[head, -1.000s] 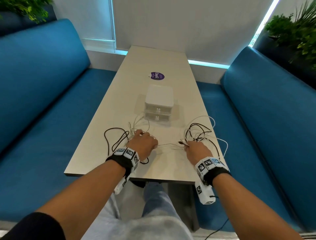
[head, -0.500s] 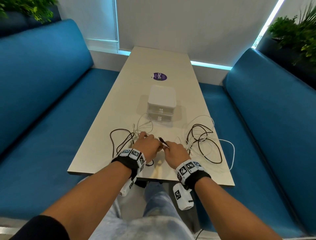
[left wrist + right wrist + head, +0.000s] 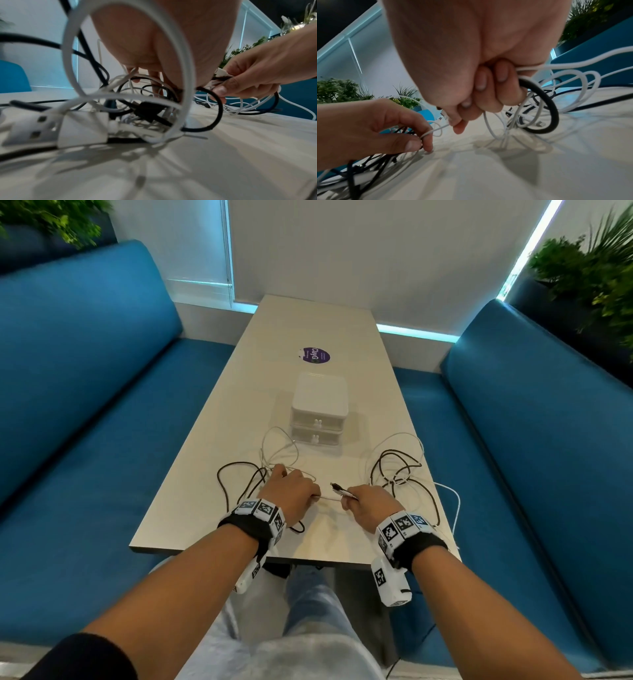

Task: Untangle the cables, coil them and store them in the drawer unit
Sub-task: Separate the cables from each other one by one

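Note:
Black and white cables lie tangled on the table (image 3: 308, 313) in two heaps, a left heap (image 3: 245, 477) and a right heap (image 3: 400, 474). My left hand (image 3: 308, 496) rests on the left heap and pinches a thin white cable (image 3: 330, 499) between thumb and forefinger, clearest in the right wrist view (image 3: 426, 134). My right hand (image 3: 347, 501) is a fist round several cable strands and plug ends (image 3: 339, 489), black and white (image 3: 539, 108). The thin cable runs between the two hands. The white two-drawer unit (image 3: 320, 412) stands behind them with both drawers closed.
A white USB plug (image 3: 51, 128) lies at the near edge of the left heap. Blue benches (image 3: 85, 405) flank the table on both sides. A purple sticker (image 3: 315, 355) sits beyond the drawer unit. Cable loops reach the table's right edge (image 3: 457, 501).
My right hand came left to meet the left hand with the cable ends, then drew back a little to the right, stretching the thin white cable between the hands. The left hand stayed in place.

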Available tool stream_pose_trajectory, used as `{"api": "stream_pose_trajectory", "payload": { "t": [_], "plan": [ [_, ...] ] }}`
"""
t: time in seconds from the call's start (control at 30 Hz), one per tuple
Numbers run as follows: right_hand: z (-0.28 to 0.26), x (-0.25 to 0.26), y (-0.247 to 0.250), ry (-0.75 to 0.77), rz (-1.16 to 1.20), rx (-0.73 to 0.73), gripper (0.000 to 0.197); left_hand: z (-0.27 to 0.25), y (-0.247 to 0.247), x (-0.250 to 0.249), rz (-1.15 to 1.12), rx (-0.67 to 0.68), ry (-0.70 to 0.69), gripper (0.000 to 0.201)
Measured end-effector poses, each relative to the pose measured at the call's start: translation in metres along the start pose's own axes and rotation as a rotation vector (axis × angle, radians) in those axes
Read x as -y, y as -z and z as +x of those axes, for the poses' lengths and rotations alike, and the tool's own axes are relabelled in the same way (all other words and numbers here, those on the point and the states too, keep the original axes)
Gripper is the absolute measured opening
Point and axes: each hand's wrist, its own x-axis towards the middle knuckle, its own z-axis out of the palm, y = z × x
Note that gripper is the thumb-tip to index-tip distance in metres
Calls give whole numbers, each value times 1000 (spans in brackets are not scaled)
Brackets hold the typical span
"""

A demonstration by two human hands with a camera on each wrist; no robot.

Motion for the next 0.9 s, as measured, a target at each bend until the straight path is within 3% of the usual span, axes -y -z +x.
{"api": "stream_pose_trajectory", "payload": {
  "t": [0.27, 0.43, 0.63, 0.77, 0.9],
  "plan": [
    [-2, -11, 7, -110, -165, -50, 23, -2, 5, 12, -70, -6, 9, 26],
    [1, -3, 1, -133, -292, -119, 30, 2, 7, 6, 29, 31, 5, 20],
    [-1, 24, -20, -18, -258, -284, 29, 4, 3, -3, 73, 41, -7, 20],
    [0, 33, -28, 127, -50, -252, 30, 4, 1, -4, 72, 15, -7, 20],
    [-1, 34, -30, 160, -50, -208, 26, 5, -3, -3, 102, 25, -25, 23]
  ]
}}
